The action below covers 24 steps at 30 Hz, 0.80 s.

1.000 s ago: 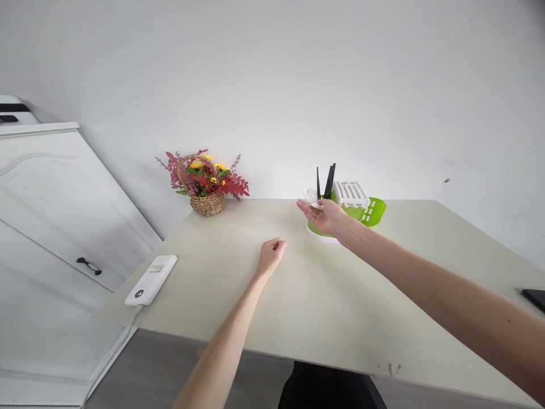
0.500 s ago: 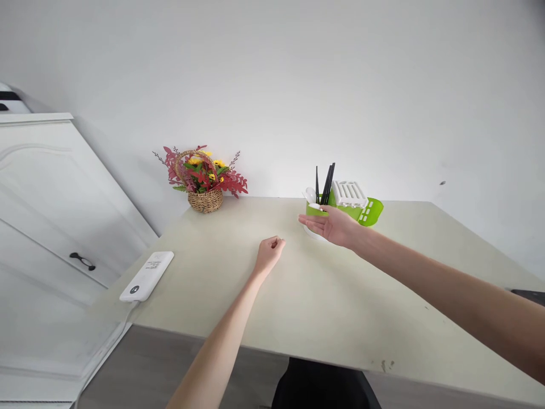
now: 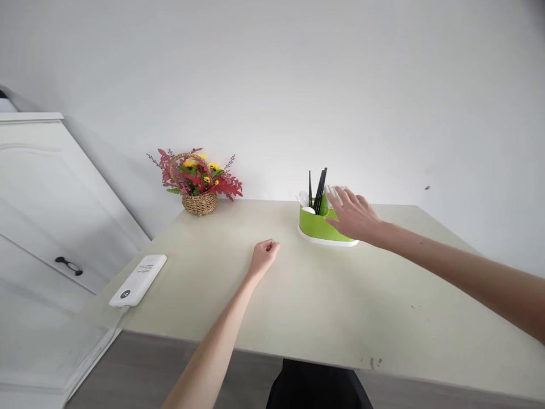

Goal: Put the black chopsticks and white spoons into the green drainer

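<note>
Toward the back of the table stands a green utensil holder (image 3: 313,227) with a white base. Black chopsticks (image 3: 320,193) and white spoons (image 3: 303,199) stick up from its left part. My right hand (image 3: 355,216) is in front of the holder's right side, palm down and fingers outstretched. Behind those fingers shows a bit of a white slotted rack (image 3: 332,193); whether the hand touches it I cannot tell. My left hand (image 3: 264,254) rests on the table in a loose fist, left of the holder and apart from it, with nothing visible in it.
A wicker basket (image 3: 200,204) of red and yellow flowers stands by the wall at the back left. On the left of the pale table (image 3: 315,307) lies a white power bank (image 3: 139,280) with a cable. A white cabinet (image 3: 42,204) adjoins that side.
My right hand has turned from palm up to palm down and moved from the holder's front to its right side. The green slotted flap is now hidden. My left hand stays in place.
</note>
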### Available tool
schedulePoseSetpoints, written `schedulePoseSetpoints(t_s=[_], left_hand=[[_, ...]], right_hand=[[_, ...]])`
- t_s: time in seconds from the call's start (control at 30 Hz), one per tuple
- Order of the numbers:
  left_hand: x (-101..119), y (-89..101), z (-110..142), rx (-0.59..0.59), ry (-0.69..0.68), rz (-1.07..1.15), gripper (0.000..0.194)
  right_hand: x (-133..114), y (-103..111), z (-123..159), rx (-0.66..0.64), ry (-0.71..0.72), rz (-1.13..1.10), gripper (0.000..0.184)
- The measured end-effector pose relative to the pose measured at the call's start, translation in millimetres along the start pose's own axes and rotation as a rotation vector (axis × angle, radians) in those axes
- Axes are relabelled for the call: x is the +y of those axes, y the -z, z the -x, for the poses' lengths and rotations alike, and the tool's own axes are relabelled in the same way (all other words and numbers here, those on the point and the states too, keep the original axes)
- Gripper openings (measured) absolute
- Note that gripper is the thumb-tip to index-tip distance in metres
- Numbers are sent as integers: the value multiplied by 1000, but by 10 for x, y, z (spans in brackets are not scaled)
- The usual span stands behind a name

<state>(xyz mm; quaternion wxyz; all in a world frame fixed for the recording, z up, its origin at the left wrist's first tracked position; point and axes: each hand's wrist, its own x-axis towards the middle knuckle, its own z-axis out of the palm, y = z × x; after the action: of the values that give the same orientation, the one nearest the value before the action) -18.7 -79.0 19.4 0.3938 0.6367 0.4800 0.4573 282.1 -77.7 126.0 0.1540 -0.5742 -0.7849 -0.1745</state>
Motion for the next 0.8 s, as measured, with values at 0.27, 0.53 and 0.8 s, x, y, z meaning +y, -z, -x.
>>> schedulePoseSetpoints(t_s=[0.27,0.53,0.8], left_hand=[[-25,46,-4,-17,0,-34,40],[-48,55,27,-33,3,-37,40],[-90,54,32,-42,-2,-29,41]], right_hand=[[171,-164,37,-190,-90,67,80],[872,-206,249,-202,-158,146,93],[1789,-305,471,-193,-328,131,94]])
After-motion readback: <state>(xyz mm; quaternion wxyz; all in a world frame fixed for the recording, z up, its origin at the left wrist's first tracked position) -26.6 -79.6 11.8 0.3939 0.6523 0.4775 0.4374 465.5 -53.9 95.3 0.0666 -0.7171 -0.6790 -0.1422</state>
